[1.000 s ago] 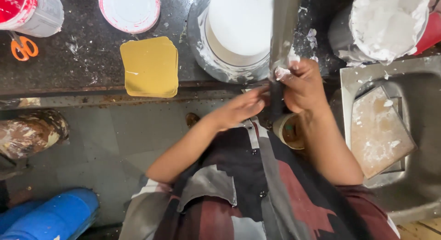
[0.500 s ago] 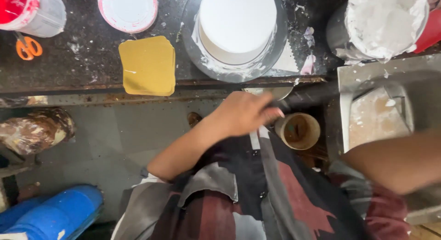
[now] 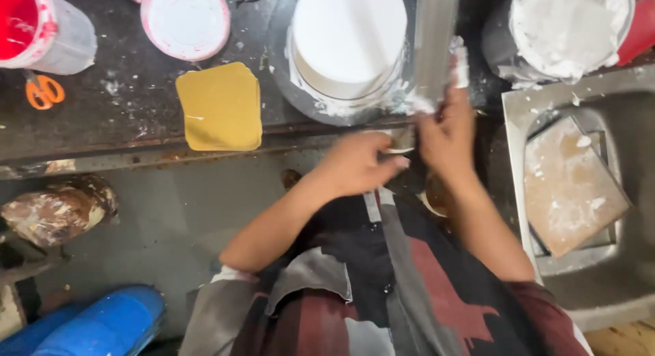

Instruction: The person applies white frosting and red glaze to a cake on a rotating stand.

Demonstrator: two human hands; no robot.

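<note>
Your right hand is clamped around the lower end of a long grey metal scraper, held upright against the side of the white-iced cake. The cake sits on its dark turntable at the counter's front edge.

Progress, judged from the icing: top and visible side are fully coated and look even, so the coat is on. What appears left is cleanup (a ridge of surplus icing rings the base, and clumps cling to the scraper's edge).

Your left hand is curled closed just below the counter edge, fingers touching a small pale object; what it is cannot be told. The forearms converge, with the hands almost touching.

Nearby: yellow cake boards, orange scissors.
</note>
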